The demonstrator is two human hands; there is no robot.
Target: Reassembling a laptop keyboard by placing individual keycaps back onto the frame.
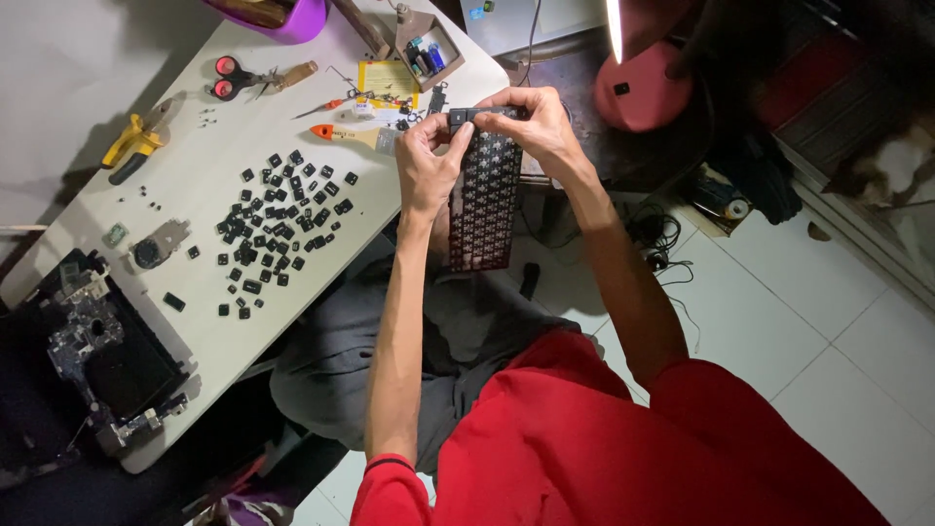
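Hidden: I can't make out the fingertips point(458, 131) pressed on the keyboard's top edge; the keyboard's point(484, 200) lower end sits over the lap.
Left hand point(426, 161): I see it curled tight on the keyboard's left top corner, thumb up against the remaining keys.
Right hand point(531, 122): it arches over the top edge, fingers closed on it.
Keyboard: held upright off the table point(195, 166), just beside its edge, mostly stripped.
Loose keycaps point(278, 229): scattered on the table, left of the hands.
Cut off: the circuit board point(93, 341) at left.

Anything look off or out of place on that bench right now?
Yes: the keyboard held by both hands has nearly all keycaps off, and loose black keycaps lie scattered across the white table.
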